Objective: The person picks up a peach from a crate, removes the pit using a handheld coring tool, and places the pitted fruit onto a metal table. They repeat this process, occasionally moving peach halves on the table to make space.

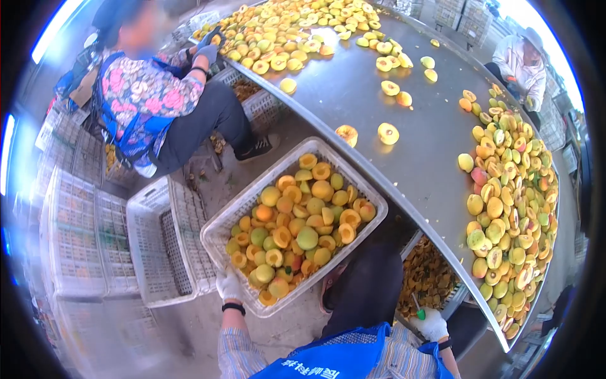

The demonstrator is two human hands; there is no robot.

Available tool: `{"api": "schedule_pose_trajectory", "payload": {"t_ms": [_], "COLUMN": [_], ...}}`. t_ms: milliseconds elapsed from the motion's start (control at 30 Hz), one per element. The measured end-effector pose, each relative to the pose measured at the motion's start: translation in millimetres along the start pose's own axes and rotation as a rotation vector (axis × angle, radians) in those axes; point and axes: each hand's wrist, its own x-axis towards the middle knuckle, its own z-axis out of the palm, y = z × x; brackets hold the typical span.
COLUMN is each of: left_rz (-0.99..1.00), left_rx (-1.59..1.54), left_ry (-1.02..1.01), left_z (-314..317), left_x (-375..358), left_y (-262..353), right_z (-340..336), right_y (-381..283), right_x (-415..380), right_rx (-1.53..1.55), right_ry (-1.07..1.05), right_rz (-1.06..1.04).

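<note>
My left hand (230, 284), in a white glove, is closed on the near left rim of a white plastic crate (211, 237) full of halved yellow fruit (307, 238). This crate is tilted beside the metal table's edge. At the lower right, my right hand (431, 324), also gloved in white, is wrapped round the green handle (421, 313) of a small tool with a thin metal shaft. It is just over a crate of brown pits and scraps (426, 268) below the table.
The metal table (353, 82) bears heaps of halved fruit (511, 208) at the right and far end. A co-worker (142, 95) sits at the left, another person (521, 66) at the far right. An empty white crate (148, 243) and stacked crates (76, 234) stand at the left.
</note>
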Motion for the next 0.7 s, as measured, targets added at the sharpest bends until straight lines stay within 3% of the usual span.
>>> {"api": "schedule_pose_trajectory", "payload": {"t_ms": [33,133,200,233,333,433,467,567,600,633,667,700], "left_rz": [-0.263,-0.449,-0.418,-0.434,-0.448,-0.395,-0.465,-0.591,-0.601,-0.464,-0.330,-0.316], "left_rx": [-0.012,-0.198,-0.276,-0.163,0.198,0.043,-0.057,-0.198,-0.201,-0.122,-0.033,-0.053], "left_ry": [-0.055,-0.242,-0.374,-0.336,-0.114,-0.314,-0.332,-0.417,-0.411,-0.299,-0.175,-0.043], "left_z": [-4.9,-13.2,-17.3,-18.9,9.1,8.8,5.6,12.8,-1.6,-8.5,2.5,13.0], "left_x": [-6.4,9.0,20.5,23.3,18.3,3.3,-5.0,-16.6,-8.9,7.5,-7.5,-18.0], "left_y": [24.4,18.9,5.9,5.3,49.9,91.3,102.1,142.0,99.7,30.7,28.9,34.3], "right_z": [3.5,-5.8,-13.1,15.3,41.6,24.3,21.7,-0.3,3.2,8.1,11.1,13.0], "right_y": [7.0,-8.0,-19.4,17.0,42.1,23.6,21.3,-10.5,-10.6,-15.7,-10.6,-10.4], "right_x": [4.3,4.4,3.2,19.1,35.0,15.3,14.1,7.8,14.2,19.0,18.8,20.7], "right_rx": [-0.030,-0.034,0.013,-0.067,-0.001,0.155,0.104,0.074,0.077,0.077,-0.017,-0.098], "right_ry": [-0.024,-0.082,-0.159,-0.025,-0.084,-0.004,0.041,-0.084,-0.121,-0.098,-0.102,-0.096], "right_rz": [-0.006,0.023,0.083,-0.072,-0.120,-0.200,-0.218,-0.027,0.009,0.008,-0.016,-0.043]}}
